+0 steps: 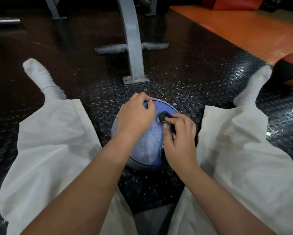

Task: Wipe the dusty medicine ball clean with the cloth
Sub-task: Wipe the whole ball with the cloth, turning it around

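The right hand (179, 139) pinched the cloth (164, 116) in its grip against the medicine ball (148, 144) beneath; the left hand (135, 114) clasped the ball alongside. Firm overlapping strokes would likely serve best.

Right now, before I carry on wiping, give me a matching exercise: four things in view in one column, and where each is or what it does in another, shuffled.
1 left hand
2 right hand
3 blue medicine ball
4 orange-and-black ball

A beside the right foot
B pinches the dark cloth
C holds the top of the blue medicine ball
D on the floor between the legs

Pairs: 1-C, 2-B, 3-D, 4-A
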`<state>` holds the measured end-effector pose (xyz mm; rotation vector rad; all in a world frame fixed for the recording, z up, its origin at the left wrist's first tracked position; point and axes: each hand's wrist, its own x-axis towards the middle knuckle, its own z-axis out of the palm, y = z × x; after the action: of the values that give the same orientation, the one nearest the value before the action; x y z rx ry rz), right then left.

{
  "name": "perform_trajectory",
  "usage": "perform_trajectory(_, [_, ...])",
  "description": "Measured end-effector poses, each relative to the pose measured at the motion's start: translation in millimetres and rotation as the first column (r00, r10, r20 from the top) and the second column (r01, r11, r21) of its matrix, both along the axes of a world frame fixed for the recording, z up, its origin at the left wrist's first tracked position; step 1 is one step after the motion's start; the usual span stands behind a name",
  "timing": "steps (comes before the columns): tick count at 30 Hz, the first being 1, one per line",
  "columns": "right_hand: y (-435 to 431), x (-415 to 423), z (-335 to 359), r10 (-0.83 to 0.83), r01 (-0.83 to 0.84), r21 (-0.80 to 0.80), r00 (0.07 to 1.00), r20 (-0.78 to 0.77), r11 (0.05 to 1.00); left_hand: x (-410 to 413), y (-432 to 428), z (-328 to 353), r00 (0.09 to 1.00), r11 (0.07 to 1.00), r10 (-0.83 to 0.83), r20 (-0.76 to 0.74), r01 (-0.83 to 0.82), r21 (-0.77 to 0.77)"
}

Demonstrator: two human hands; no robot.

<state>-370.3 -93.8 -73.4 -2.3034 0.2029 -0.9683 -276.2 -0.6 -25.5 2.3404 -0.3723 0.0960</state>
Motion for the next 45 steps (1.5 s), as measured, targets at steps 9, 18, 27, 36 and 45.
perform_trajectory(9, [-8,67,49,-0.06,0.084,0.055,0.939,-0.337,0.995,-7,12,-10,0.983,0.998,-0.05,0.175,0.041,0.052])
perform_trajectory(18, [-9,35,24,-0.074,0.069,-0.044,0.987,-0.141,0.997,14,13,-5,1.0,0.999,-0.022,0.019,0.023,-0.023])
perform_trajectory(27, [-7,86,60,-0.022,-0.007,-0.069,0.91,-0.413,0.998,3,19,-10,0.996,0.995,0.053,0.078,-0.046,-0.084])
perform_trajectory(36, [7,41,34,0.063,-0.084,-0.176,0.991,-0.118,0.981,3,41,-16,0.996,0.961,0.087,-0.011,-0.086,-0.264])
perform_trajectory(45, [25,91,64,0.032,-0.118,-0.202,0.923,-0.385,0.972,7,51,-18,0.979,0.926,0.182,-0.088,-0.201,-0.318])
